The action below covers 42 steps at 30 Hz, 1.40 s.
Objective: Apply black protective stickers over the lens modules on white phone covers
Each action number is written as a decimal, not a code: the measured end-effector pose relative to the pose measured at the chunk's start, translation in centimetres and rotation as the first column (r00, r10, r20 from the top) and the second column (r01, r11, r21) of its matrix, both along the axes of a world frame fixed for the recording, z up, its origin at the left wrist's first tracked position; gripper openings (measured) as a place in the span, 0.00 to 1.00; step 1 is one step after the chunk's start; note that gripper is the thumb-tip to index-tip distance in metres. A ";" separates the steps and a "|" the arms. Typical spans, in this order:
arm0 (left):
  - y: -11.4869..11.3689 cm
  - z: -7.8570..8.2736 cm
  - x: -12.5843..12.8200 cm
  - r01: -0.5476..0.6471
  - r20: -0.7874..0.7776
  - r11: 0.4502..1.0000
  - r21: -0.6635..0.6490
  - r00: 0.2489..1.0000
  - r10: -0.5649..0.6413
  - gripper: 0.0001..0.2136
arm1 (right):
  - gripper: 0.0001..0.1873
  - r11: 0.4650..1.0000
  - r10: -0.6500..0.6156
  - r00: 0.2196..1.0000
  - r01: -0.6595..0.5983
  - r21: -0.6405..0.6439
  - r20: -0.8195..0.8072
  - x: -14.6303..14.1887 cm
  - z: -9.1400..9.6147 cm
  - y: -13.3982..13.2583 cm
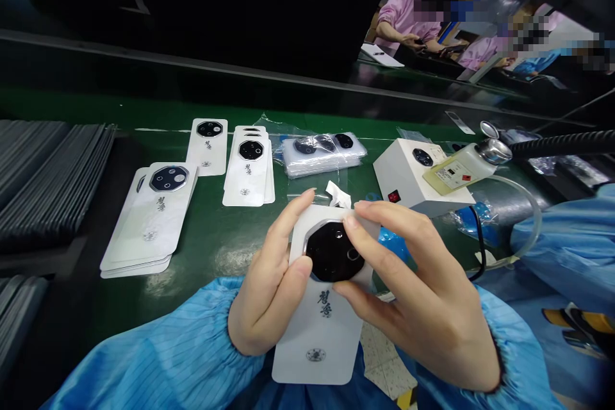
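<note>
Whitish light reaches the middle from above, leaving a cloudy glare on the green bench [230,246] at eight o'clock. Small glints sit on the plastic wrap [327,157] near twelve and on the bottle cap [494,151] at three. Deep shadow swallows detail from ten to twelve. The print on the white cover [318,330] at six is fairly crisp, while the pink sleeve [398,8] at one looks soft, with blocky pixels nearby. Wide-angle stretching shows toward the edges.

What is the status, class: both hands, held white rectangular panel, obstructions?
Left hand holding white rectangular panel, left side. Right hand on its glossy black octagonal plate. No visible obstruction at either hand.
</note>
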<state>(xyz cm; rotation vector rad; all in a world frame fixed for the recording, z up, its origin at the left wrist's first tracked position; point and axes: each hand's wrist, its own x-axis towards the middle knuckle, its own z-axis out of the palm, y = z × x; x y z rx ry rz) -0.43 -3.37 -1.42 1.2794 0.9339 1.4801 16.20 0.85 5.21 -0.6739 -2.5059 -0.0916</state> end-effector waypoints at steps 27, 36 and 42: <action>0.2 0.4 -0.2 0.141 0.185 0.988 -0.061 0.974 -0.128 0.26 | 0.19 0.998 -0.051 0.998 0.052 -0.041 0.027 -0.6 0.8 -0.2; 0.1 0.7 -0.3 0.170 0.187 0.983 -0.063 0.970 -0.156 0.27 | 0.19 0.998 -0.068 0.997 0.069 -0.013 0.044 -0.6 0.8 -0.4; 0.1 0.7 -0.3 0.099 0.140 0.995 -0.004 0.985 -0.098 0.27 | 0.20 0.998 -0.060 0.998 0.060 -0.011 0.038 -0.5 0.7 -0.5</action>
